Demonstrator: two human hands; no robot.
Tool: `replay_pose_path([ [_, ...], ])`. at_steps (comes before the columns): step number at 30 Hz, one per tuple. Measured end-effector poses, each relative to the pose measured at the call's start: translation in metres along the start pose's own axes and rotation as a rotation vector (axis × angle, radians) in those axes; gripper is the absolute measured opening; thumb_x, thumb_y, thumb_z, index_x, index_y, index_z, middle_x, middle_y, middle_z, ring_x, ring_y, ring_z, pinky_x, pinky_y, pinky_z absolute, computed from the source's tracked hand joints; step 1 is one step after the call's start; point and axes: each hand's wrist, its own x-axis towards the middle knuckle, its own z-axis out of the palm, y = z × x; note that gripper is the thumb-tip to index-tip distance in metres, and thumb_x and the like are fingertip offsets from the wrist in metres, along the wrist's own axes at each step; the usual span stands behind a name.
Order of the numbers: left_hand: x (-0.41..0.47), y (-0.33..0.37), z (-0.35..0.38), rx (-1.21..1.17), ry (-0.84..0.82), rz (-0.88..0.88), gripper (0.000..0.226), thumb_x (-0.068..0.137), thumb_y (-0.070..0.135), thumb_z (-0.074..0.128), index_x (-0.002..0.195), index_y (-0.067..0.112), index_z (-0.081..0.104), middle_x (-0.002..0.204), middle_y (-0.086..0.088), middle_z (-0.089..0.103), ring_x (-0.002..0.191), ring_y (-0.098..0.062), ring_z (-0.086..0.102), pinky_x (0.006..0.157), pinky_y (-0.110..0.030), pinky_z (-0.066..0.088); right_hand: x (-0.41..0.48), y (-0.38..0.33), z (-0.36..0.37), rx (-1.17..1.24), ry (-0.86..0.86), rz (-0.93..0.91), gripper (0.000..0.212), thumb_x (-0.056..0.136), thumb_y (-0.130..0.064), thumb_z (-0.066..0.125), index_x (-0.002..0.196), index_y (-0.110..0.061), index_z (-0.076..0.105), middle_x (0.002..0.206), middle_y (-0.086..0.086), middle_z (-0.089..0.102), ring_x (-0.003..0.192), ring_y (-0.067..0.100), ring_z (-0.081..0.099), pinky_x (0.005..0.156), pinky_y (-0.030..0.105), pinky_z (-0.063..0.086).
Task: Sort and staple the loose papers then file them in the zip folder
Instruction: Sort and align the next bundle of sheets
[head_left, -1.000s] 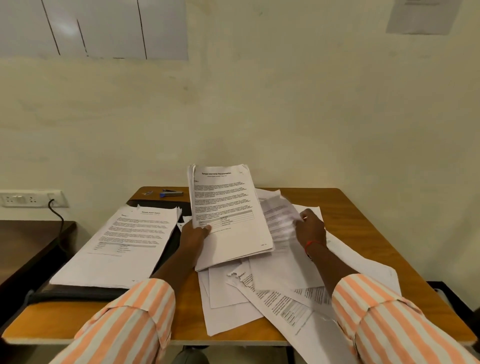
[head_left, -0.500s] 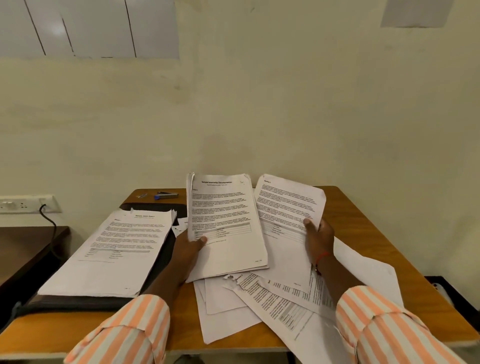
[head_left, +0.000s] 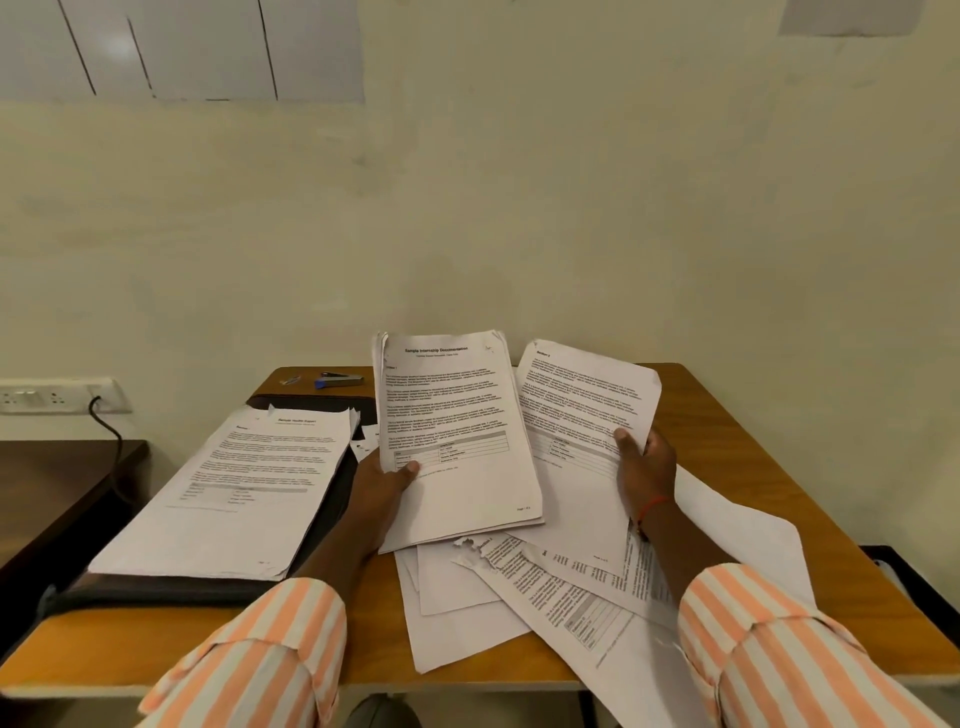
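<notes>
Left hand (head_left: 382, 480) raised, thumb clamping paper stack (head_left: 457, 436), right hand (head_left: 644, 467) gripping single sheet (head_left: 576, 415) beside it

A wooden counter (head_left: 691, 421) is set against a cream wall (head_left: 571, 208); a dark table (head_left: 52, 483) and a wall socket (head_left: 52, 397) are seen left.

A sheaf (head_left: 457, 426) of printed pages is held tilted up by the left grip (head_left: 387, 480), the thumb laid on its lower left front, while a single sheet (head_left: 582, 405) of print is held at its lower right edge by the right grip (head_left: 644, 462) just beside it. Beneath both, loose papers (head_left: 467, 613), one torn along its top, are spread over the wooden desk (head_left: 727, 415). At the left a pile (head_left: 249, 483) of pages is laid on a dark zip folder (head_left: 156, 592), and a blue stapler (head_left: 337, 381) is seen near the desk's far edge.
</notes>
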Motion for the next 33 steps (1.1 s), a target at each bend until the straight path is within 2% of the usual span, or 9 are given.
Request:
replay_pose_path([
  [7,-0.001,0.0,0.0,-0.019,-0.023,-0.003,0.029,0.097,0.006,0.064,0.123,0.019,0.061,0.116,0.001,0.07,0.108,-0.023,0.066,0.1,-0.047,0.052,-0.002,-0.003,0.001,-0.048,-0.044,0.002,0.02,0.098,-0.022,0.062,0.117,-0.017,0.065,0.118,0.003,0.07,0.107,0.024,0.067,0.095,0.046,0.055],
  [11,0.001,-0.002,-0.004,-0.052,0.005,-0.015,0.034,0.096,0.006,0.064,0.128,0.016,0.061,0.121,-0.003,0.07,0.111,-0.026,0.065,0.103,-0.051,0.051,0.001,-0.015,0.011,-0.256,-0.271,-0.095,0.024,0.098,-0.023,0.062,0.118,-0.011,0.067,0.115,0.004,0.071,0.104,0.023,0.066,0.092,0.038,0.053],
  [13,0.002,-0.001,-0.006,-0.075,0.038,-0.034,0.036,0.097,0.006,0.064,0.132,0.013,0.059,0.125,-0.006,0.068,0.111,-0.027,0.064,0.103,-0.051,0.05,-0.003,-0.022,0.02,-0.428,-0.446,-0.154,0.015,0.1,-0.03,0.059,0.102,-0.017,0.066,0.102,0.0,0.069,0.092,0.017,0.063,0.079,0.03,0.048],
  [16,0.005,0.005,-0.002,-0.109,0.083,-0.049,0.037,0.098,0.003,0.061,0.135,0.008,0.054,0.122,-0.006,0.063,0.105,-0.026,0.06,0.093,-0.04,0.048,-0.013,-0.021,0.032,-0.593,-0.58,-0.16,0.036,0.103,-0.041,0.051,0.077,-0.016,0.058,0.082,0.004,0.065,0.078,0.022,0.058,0.066,0.03,0.04],
  [19,0.008,0.013,0.004,-0.098,0.108,-0.052,0.039,0.098,0.003,0.06,0.136,0.007,0.053,0.121,-0.006,0.061,0.105,-0.026,0.058,0.091,-0.039,0.047,-0.014,-0.019,0.034,-0.681,-0.588,-0.174,0.05,0.102,-0.053,0.044,0.085,-0.013,0.069,0.088,0.008,0.071,0.081,0.026,0.064,0.076,0.036,0.048],
  [23,0.013,0.01,0.007,-0.033,0.068,-0.06,0.039,0.098,0.004,0.062,0.136,0.008,0.057,0.124,-0.005,0.065,0.103,-0.026,0.062,0.091,-0.039,0.05,-0.008,-0.025,0.02,-0.799,-0.509,-0.208,0.049,0.102,-0.056,0.039,0.084,-0.021,0.068,0.087,0.003,0.071,0.082,0.024,0.065,0.079,0.038,0.052],
  [25,0.012,0.01,0.007,-0.015,0.06,-0.058,0.037,0.097,0.005,0.063,0.133,0.012,0.059,0.128,-0.008,0.067,0.105,-0.027,0.064,0.094,-0.043,0.052,-0.001,-0.025,0.01,-0.867,-0.425,-0.236,0.045,0.103,-0.052,0.038,0.089,-0.023,0.069,0.09,0.002,0.071,0.084,0.023,0.065,0.081,0.038,0.052],
  [29,0.01,0.004,0.007,0.02,0.047,-0.046,0.037,0.096,0.005,0.064,0.132,0.014,0.061,0.121,-0.005,0.068,0.109,-0.028,0.065,0.1,-0.048,0.052,0.026,-0.017,-0.007,-0.992,-0.333,-0.182,0.021,0.096,-0.033,0.057,0.106,-0.019,0.07,0.113,0.008,0.068,0.102,0.025,0.061,0.09,0.035,0.051],
  [33,0.013,0.006,0.011,0.091,0.049,-0.015,0.037,0.097,0.007,0.062,0.132,0.015,0.061,0.121,0.0,0.066,0.109,-0.023,0.063,0.096,-0.041,0.053,0.033,-0.011,-0.006,-1.21,-0.403,-0.15,0.049,0.095,-0.05,0.056,0.132,-0.019,0.062,0.136,0.011,0.056,0.127,0.029,0.05,0.107,0.041,0.044],
])
